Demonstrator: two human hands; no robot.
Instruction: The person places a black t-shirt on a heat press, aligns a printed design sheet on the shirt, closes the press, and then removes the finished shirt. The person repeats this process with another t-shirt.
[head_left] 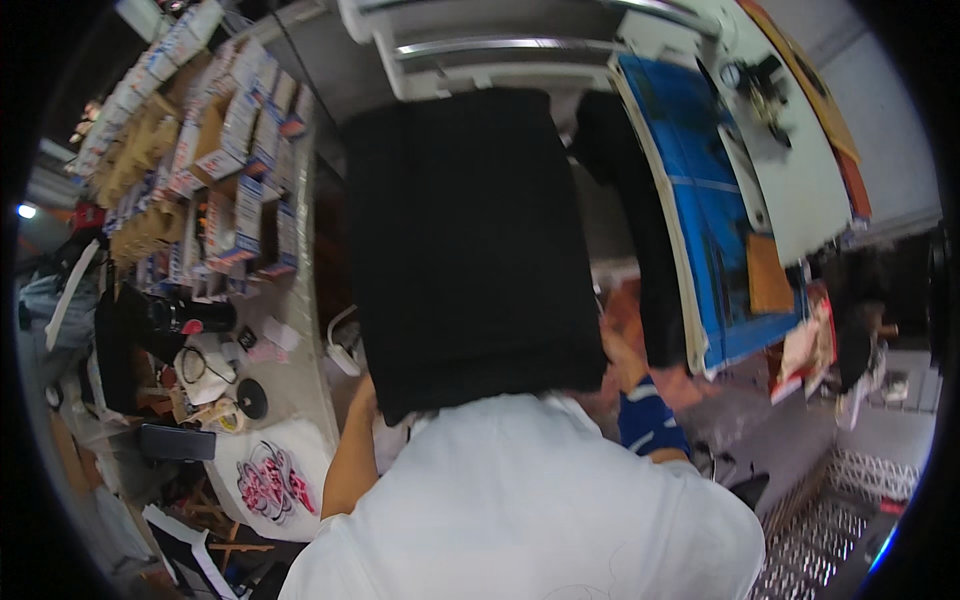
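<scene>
A black cloth garment (470, 240) lies smooth over a flat, board-like shape in front of me, its near edge against my white shirt. At its lower left corner is my left hand (366, 394), with the fingers hidden behind the cloth. My right hand (621, 355) is at the lower right edge, its fingers bent against the black cloth there. A blue and white band (648, 415) covers my right forearm. Further right, a narrower black piece (640, 230) hangs beside a blue framed panel (725, 200).
Stacked cardboard boxes (225, 150) fill the left side. Below them a bench holds a dark phone (178, 442) and a cloth with a red design (272, 480). White metal bars (510, 46) cross at the far side. A pressure gauge (733, 74) is at the upper right. Metal racking (830, 510) stands lower right.
</scene>
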